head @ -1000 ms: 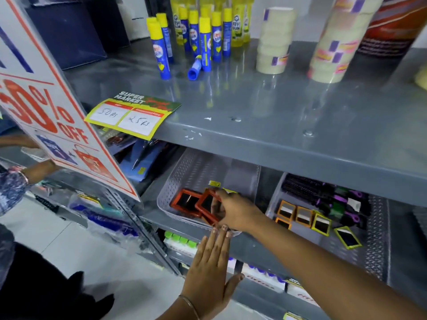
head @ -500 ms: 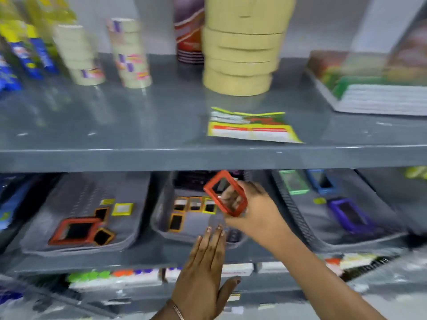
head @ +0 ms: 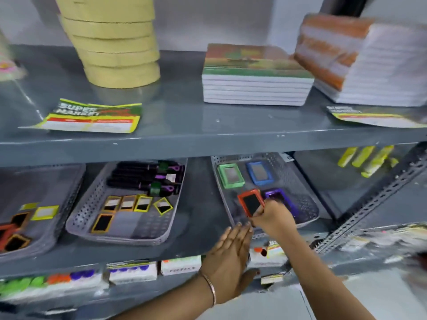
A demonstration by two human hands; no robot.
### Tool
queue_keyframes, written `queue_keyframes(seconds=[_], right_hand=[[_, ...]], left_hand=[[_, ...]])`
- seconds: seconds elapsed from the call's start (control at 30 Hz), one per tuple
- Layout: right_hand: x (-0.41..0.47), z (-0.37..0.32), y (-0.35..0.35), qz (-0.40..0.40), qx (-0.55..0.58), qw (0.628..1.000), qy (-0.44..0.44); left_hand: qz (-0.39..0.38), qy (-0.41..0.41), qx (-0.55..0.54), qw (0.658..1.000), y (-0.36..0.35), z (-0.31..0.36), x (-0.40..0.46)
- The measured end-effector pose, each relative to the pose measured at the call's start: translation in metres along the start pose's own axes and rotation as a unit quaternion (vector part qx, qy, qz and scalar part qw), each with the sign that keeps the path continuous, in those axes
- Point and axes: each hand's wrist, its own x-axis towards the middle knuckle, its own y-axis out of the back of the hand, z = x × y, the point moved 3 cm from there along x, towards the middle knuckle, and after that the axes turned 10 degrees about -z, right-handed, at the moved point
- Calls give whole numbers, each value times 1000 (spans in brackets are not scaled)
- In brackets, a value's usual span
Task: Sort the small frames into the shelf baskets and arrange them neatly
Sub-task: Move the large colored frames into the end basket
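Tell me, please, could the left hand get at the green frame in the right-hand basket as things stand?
Probably yes: the left hand is open and empty at the shelf edge, and the green frame lies uncovered at the back, though the right hand holding the red frame partly crowds the way.

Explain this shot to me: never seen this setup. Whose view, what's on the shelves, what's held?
There is no robot here: a person wears a camera on the head, looking forward and down at their own bare hands. The right hand holds a red frame over the right basket, which already has a green frame, a blue frame and a purple frame. The left hand is open and flat by the shelf edge, holding nothing. The middle basket holds yellow frames and dark markers. The top shelf carries tape rolls and notebooks.
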Motion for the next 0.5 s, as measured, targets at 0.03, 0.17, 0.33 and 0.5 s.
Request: queue_keyframes(seconds=[0.03,0.17,0.33,0.5], right_hand=[[0,-1,-1,-12,-5,1000,-5],[1,-2,-3,-39,-29,999,-11],[6,-6,-6,-49,-52,997,-3],[11,-5,-14,-47,-75,996,-5]], left_hand=[[-1,6,8,1000,-2,1,1],[8,19,21,1000,-8,4,2],[8,28,16,999,-10,5,2],[1,40,30,999,-10,6,3]])
